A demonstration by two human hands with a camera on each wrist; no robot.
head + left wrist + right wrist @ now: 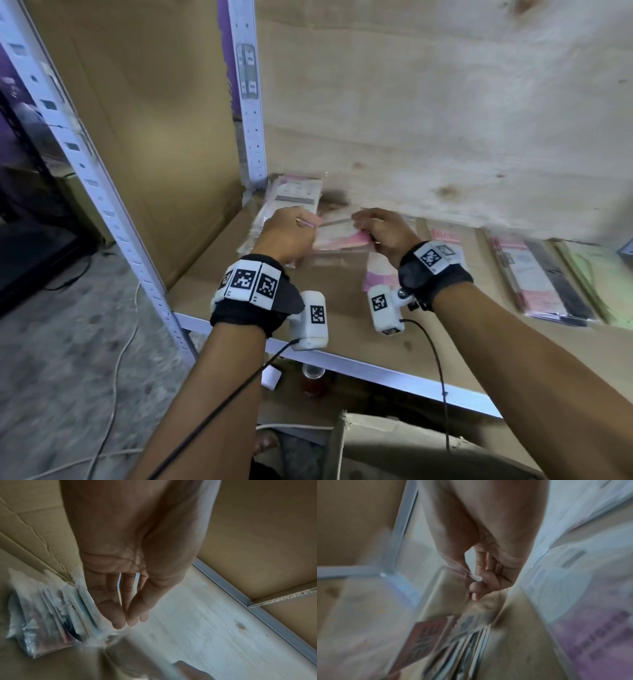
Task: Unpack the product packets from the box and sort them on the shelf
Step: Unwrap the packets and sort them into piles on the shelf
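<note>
1. A pink and white packet (337, 236) is held flat between both hands above the cardboard-lined shelf (219, 274), near its back left corner.
2. The left end of the packet is gripped by the left hand (286, 233); in the head view the fingers are curled over its edge. In the left wrist view the fingers (118, 618) are seen straight and close together against clear wrapping, so how firmly the packet is held cannot be told exactly.
3. The right end of the packet is pinched by the right hand (383, 229). In the right wrist view a clear plastic edge is seen nipped between the thumb and the curled fingers (477, 588).
4. A pile of similar packets (294, 198) is seen just behind the left hand, against the white upright post (251, 113) in the corner.
5. Another pink packet (376, 270) is seen lying flat on the shelf, below the right wrist.
6. Further right, a row of flat packets is laid along the shelf: a pink and black one (541, 281) and a pale green one (603, 284).
7. A brown box (404, 445) is seen on the floor below the shelf; its contents are hidden.
8. The wrist views are blurred.
</note>
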